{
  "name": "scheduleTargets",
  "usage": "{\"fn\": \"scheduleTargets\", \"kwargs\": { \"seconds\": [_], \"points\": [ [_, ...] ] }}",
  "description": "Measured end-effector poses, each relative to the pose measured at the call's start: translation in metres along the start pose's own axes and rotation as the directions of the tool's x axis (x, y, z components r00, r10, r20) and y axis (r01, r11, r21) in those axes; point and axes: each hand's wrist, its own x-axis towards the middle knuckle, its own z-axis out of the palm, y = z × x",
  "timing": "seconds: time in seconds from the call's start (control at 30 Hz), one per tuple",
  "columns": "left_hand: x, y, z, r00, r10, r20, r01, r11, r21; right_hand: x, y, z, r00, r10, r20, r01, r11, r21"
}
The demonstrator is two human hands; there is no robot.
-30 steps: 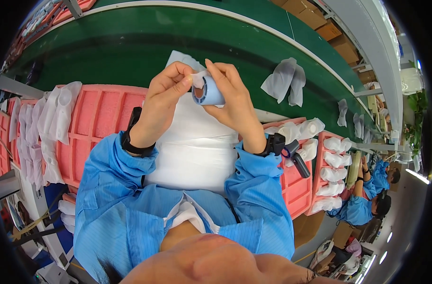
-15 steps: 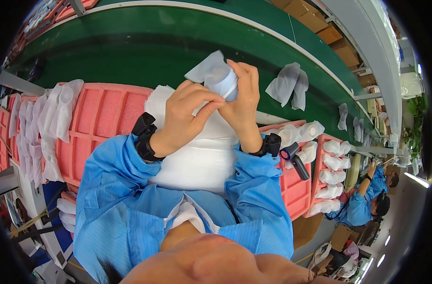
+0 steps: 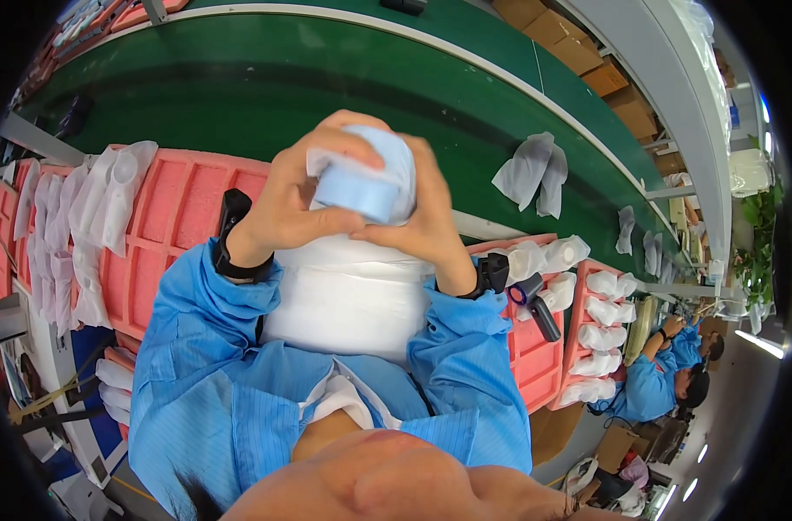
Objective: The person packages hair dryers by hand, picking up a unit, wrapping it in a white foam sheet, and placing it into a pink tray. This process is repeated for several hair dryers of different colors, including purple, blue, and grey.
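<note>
All visible fingers curled round pale-blue cylinder [image 3: 354,196], left hand [image 3: 299,191] gripping left side, right hand [image 3: 432,211] right side. Translucent wrap [image 3: 403,178] partly covered cylinder, held above far end of white sheet stack [image 3: 348,304]. Two translucent pouches [image 3: 522,174] lay toward near edge of green worktop [image 3: 240,95]. Dark handheld device [image 3: 548,321] rested toward right edge of right pink tray [image 3: 535,358].

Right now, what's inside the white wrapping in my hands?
A light blue round part, its near side showing between your left hand and right hand. The white wrapping and your hands cover much of the rest; what lies beneath is hidden or blurred.
</note>
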Motion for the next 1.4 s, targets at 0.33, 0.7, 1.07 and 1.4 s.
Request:
{"fn": "scheduleTargets", "kwargs": {
  "seconds": [0.33, 0.7, 1.07, 1.4],
  "points": [
    [-0.006, -0.011, 0.023, 0.852, -0.108, -0.512, 0.22, 0.962, 0.163, -0.013, 0.017, 0.005, 0.969, 0.242, -0.04, -0.227, 0.822, -0.521],
    [-0.007, -0.003, 0.004, 0.888, 0.187, -0.419, 0.124, 0.781, 0.612, -0.014, -0.01, 0.002, 0.857, 0.515, -0.028, -0.516, 0.855, -0.055],
    [-0.017, -0.008, 0.036, 0.945, -0.272, -0.182, 0.183, 0.9, -0.396, -0.04, -0.009, -0.013, 0.927, 0.342, 0.154, -0.375, 0.867, 0.33],
    [-0.148, 0.158, -0.053, 0.782, 0.032, -0.623, -0.035, 0.999, 0.007, -0.017, -0.032, -0.011, 0.936, 0.155, 0.317, -0.223, 0.956, 0.191]
  ]
}}
